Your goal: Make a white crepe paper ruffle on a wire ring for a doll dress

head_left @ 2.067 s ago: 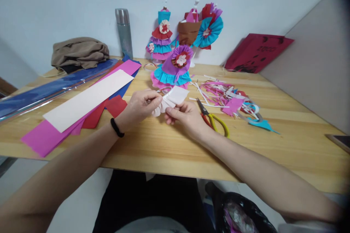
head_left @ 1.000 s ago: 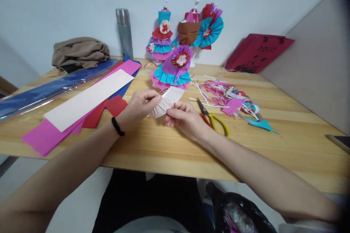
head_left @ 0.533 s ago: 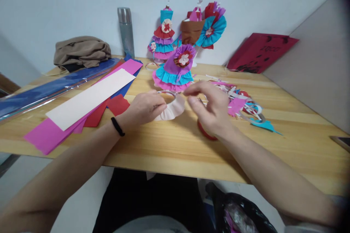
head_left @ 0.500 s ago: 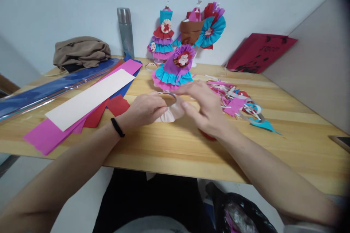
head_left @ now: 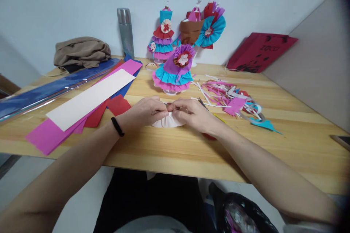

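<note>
A pleated strip of white crepe paper (head_left: 168, 121) fans out below my fingers, just over the table. My left hand (head_left: 150, 111) pinches its upper edge from the left. From the other side my right hand (head_left: 193, 114) grips the same edge, thumb and fingertips meeting close to the left thumb. Part of the strip is hidden behind the fingers. Behind my right wrist, scissors (head_left: 203, 104) lie partly covered on the wood. Straight ahead stands a small purple, blue and pink ruffled paper dress (head_left: 175, 69) with a flower on it.
Coloured paper sheets (head_left: 90, 100) lie at left, near a bundled brown cloth (head_left: 82, 51) and a flask (head_left: 125, 32). Paper scraps (head_left: 235, 103) are heaped at right, before a red bag (head_left: 259, 52). Other paper dresses (head_left: 164, 40) stand at the back. A black bin bag (head_left: 246, 211) hangs below the table edge.
My right hand has come left and down, its spread fingers closing on the white crepe paper beside my left hand. The paper's open loop is now gathered into a fan shape.
</note>
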Motion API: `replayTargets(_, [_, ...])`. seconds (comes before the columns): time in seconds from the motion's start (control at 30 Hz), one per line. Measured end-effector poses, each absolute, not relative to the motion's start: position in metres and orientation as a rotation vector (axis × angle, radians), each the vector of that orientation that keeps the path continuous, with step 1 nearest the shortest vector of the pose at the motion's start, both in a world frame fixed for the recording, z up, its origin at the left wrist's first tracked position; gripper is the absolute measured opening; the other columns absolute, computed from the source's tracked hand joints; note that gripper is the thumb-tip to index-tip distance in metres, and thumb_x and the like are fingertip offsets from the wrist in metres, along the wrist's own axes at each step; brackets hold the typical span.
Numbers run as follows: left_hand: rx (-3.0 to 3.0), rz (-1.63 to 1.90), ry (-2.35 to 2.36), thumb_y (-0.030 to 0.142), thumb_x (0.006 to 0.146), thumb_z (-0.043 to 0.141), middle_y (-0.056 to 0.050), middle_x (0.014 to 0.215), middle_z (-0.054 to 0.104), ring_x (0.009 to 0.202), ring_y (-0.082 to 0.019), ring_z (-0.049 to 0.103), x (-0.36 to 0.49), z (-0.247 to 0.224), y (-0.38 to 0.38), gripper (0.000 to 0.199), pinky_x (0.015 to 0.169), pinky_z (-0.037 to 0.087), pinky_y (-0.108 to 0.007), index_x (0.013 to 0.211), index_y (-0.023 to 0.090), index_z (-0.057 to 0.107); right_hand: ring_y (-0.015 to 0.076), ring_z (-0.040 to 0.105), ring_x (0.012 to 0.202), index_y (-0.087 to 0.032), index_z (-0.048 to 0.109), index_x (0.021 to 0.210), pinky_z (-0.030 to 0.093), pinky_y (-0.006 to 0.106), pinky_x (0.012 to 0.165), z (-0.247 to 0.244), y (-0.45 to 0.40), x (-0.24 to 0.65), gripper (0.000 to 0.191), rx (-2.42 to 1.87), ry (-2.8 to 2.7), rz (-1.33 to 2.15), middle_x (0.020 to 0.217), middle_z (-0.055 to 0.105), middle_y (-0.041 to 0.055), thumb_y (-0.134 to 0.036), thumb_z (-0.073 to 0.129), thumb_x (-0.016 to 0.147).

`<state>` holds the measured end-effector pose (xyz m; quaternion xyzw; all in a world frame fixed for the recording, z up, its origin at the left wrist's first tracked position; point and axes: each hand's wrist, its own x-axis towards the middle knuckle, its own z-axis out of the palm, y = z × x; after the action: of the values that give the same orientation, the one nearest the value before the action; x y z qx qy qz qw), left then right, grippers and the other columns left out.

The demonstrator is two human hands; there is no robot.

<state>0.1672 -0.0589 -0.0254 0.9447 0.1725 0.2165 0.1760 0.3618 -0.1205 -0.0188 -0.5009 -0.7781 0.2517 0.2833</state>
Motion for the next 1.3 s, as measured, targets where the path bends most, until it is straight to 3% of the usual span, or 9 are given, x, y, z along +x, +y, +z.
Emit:
replayTargets(0.17, [2.461, 0.589, 0.547, 0.032, 0.088, 0.046, 0.001, 0.056, 0.048, 0.059, -0.010, 0.044, 0.167, -0.022, -0.059, 0.038, 0.056, 0.032, -0.023, 0.055, 0.015, 0.051, 0.0107, 0.044, 0.053, -0.017, 0.069, 0.073, 0.031, 0.025, 0.050, -0.021, -0.122, 0.361, 0.020, -1.291, -1.695, 1.087, 0.060, 0.057, -0.0010, -0.024, 0.051, 0.070])
replayTargets(0.33, [2.284, 0.555, 0.610, 0.039, 0.088, 0.046, 0.000, 0.064, 0.053, 0.060, -0.010, 0.049, 0.160, -0.020, -0.055, 0.037, 0.054, 0.036, -0.022, 0.063, 0.015, 0.059, 0.0099, 0.042, 0.048, -0.018, 0.066, 0.063, 0.028, 0.024, 0.046, -0.019, -0.123, 0.358, 0.012, -1.232, -1.434, 1.276, 0.052, 0.053, -0.0022, -0.021, 0.054, 0.062])
replayTargets(0.67, [2.045, 0.614, 0.600, 0.043, 0.088, 0.045, -0.004, 0.077, 0.061, 0.071, -0.014, 0.056, 0.150, -0.015, -0.046, 0.039, 0.066, 0.043, -0.026, 0.076, 0.012, 0.065, 0.0098, 0.043, 0.045, -0.016, 0.065, 0.058, 0.028, 0.024, 0.046, -0.020, -0.112, 0.362, 0.009, -1.109, -1.206, 1.361, 0.050, 0.056, -0.0015, -0.022, 0.060, 0.054])
replayTargets(0.87, [1.721, 0.568, 0.617, 0.049, 0.082, 0.054, -0.004, 0.073, 0.060, 0.063, -0.012, 0.052, 0.152, -0.017, -0.049, 0.039, 0.058, 0.038, -0.024, 0.069, 0.012, 0.061, 0.0118, 0.046, 0.047, -0.016, 0.063, 0.057, 0.031, 0.026, 0.048, -0.020, -0.110, 0.366, 0.007, -1.068, -1.141, 1.358, 0.051, 0.056, 0.0012, -0.021, 0.059, 0.055])
replayTargets(1.17, [1.632, 0.585, 0.616, 0.052, 0.082, 0.057, -0.002, 0.065, 0.057, 0.060, -0.011, 0.048, 0.148, -0.019, -0.048, 0.042, 0.055, 0.035, -0.023, 0.071, 0.012, 0.065, 0.0124, 0.046, 0.047, -0.016, 0.064, 0.056, 0.033, 0.026, 0.048, -0.020, -0.111, 0.364, 0.005, -1.042, -1.084, 1.390, 0.052, 0.058, 0.0008, -0.020, 0.060, 0.054])
replayTargets(1.3, [1.536, 0.616, 0.611, 0.052, 0.080, 0.060, -0.004, 0.067, 0.061, 0.061, -0.012, 0.052, 0.148, -0.018, -0.049, 0.041, 0.057, 0.039, -0.024, 0.075, 0.012, 0.067, 0.0134, 0.047, 0.049, -0.017, 0.064, 0.057, 0.035, 0.027, 0.050, -0.018, -0.112, 0.363, 0.006, -1.022, -1.093, 1.368, 0.055, 0.059, 0.0017, -0.020, 0.059, 0.055])
